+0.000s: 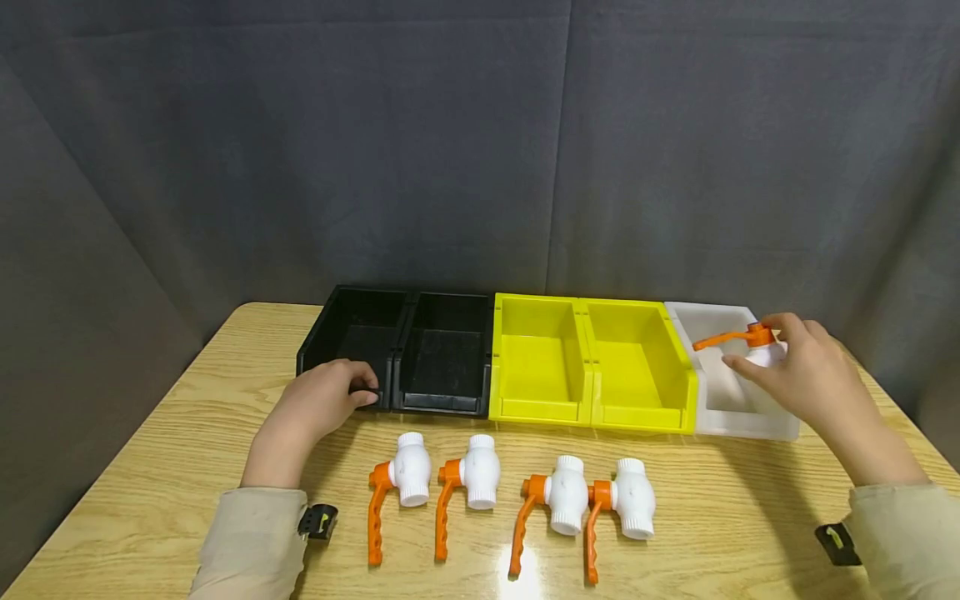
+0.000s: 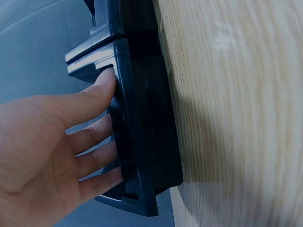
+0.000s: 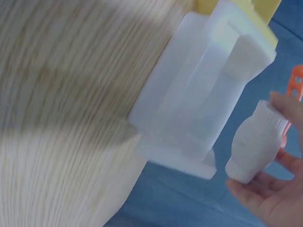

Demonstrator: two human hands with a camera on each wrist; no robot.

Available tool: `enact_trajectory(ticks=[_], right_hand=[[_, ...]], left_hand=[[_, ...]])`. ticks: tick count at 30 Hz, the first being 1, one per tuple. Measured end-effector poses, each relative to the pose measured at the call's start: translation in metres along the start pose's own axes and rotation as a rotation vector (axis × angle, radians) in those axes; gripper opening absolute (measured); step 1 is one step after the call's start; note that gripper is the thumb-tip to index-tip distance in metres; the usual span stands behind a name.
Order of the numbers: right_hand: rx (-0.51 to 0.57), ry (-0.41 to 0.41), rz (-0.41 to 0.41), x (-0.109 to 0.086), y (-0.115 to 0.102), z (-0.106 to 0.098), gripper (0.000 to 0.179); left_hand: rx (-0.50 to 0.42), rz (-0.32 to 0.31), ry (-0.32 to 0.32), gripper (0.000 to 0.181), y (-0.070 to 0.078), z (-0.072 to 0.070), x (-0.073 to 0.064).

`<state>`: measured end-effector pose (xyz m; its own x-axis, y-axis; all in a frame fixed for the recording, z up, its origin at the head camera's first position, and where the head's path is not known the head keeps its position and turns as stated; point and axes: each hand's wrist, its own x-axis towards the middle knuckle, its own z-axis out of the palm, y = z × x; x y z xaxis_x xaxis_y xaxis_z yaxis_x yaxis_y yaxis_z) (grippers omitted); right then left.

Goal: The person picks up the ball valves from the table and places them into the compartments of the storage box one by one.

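My right hand [image 1: 806, 367] grips a white plastic ball valve [image 3: 258, 142] with an orange lever handle [image 1: 722, 340], over the white bin [image 1: 746, 423] at the row's right end. In the right wrist view, the thumb and a finger hold opposite ends of the valve body. My left hand [image 1: 318, 404] rests at the front lip of the leftmost black bin [image 2: 125, 94], its fingers fairly straight and thumb against the edge. Several similar ball valves lie in a row on the table, one of them a valve [image 1: 412, 471] nearest my left hand.
Between the end bins stand another black bin [image 1: 444, 403] and two yellow bins [image 1: 540, 411] [image 1: 645, 418], side by side. A wood-grain table [image 1: 187, 433] carries everything. Behind it hangs a dark grey curtain [image 1: 450, 150].
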<state>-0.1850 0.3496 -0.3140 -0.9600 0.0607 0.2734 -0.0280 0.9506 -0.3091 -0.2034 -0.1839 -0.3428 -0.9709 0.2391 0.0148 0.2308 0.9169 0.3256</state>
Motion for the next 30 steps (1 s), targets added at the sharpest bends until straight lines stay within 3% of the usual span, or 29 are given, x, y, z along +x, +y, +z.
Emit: enact_trajectory(ticks=[11, 20, 30], right_hand=[[-0.026, -0.093, -0.139, 0.018, 0.021, -0.002, 0.070], [-0.065, -0.054, -0.331, 0.027, 0.027, -0.001, 0.060], [-0.106, -0.113, -0.375, 0.039, 0.023, -0.010, 0.058]], left_hand=[[0.001, 0.010, 0.011, 0.008, -0.001, 0.001, 0.001], [0.000, 0.004, 0.003, 0.008, -0.001, 0.001, 0.000], [0.005, 0.002, 0.006, 0.008, -0.001, 0.001, 0.000]])
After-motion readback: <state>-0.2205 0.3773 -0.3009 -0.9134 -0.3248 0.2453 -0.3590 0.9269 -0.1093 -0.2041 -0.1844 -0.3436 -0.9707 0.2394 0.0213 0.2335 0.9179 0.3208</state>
